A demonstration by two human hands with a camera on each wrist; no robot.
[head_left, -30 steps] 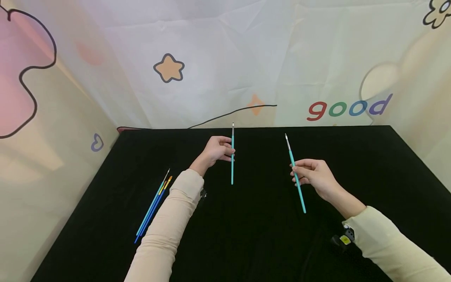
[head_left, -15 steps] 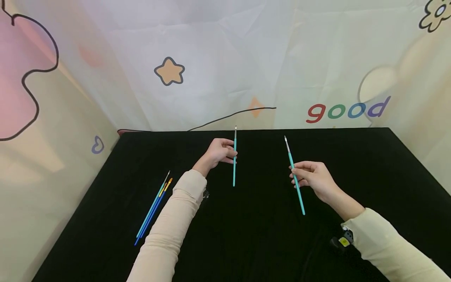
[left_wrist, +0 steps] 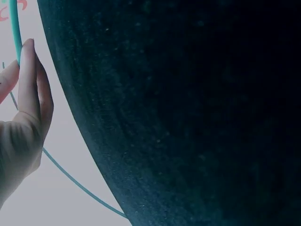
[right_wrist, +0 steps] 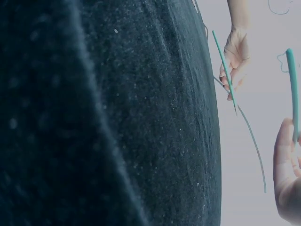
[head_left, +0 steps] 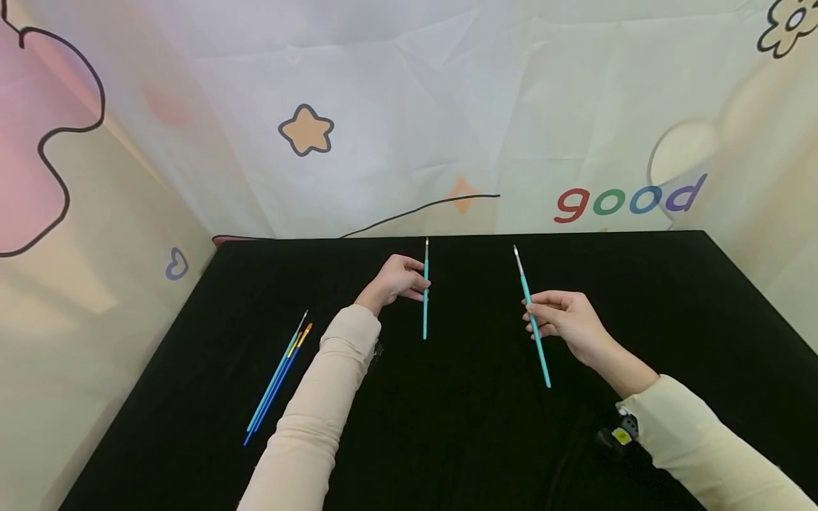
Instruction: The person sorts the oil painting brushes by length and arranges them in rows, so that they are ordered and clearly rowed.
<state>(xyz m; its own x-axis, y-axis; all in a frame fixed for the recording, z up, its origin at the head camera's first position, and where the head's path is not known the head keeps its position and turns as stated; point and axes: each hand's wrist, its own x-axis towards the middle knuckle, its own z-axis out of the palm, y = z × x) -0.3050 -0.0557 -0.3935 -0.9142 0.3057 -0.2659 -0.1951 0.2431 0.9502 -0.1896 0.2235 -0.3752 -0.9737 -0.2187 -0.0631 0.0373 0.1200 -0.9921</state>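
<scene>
My left hand [head_left: 401, 279] pinches a turquoise paintbrush [head_left: 425, 312] by its handle, bristles pointing away from me toward the table's far edge. Further right, my right hand [head_left: 569, 321] holds a second turquoise paintbrush [head_left: 540, 358] between thumb and fingers, tilted with its tip up and to the left. In the left wrist view, part of a turquoise handle [left_wrist: 15, 28] rises from the fingertips. The right wrist view has both brushes, the nearer handle [right_wrist: 292, 89] in my right hand and the farther brush [right_wrist: 223, 61] in the left.
Left of my left forearm, a small bundle of paintbrushes [head_left: 276, 387], turquoise and dark blue, lies on the black tabletop [head_left: 473, 426]. Behind the table hangs a pale printed backdrop [head_left: 409, 106], with side panels at left and right.
My left hand has moved slightly right and lower in the head view with its paintbrush. The right hand and its paintbrush have barely shifted; the lying brushes stay put.
</scene>
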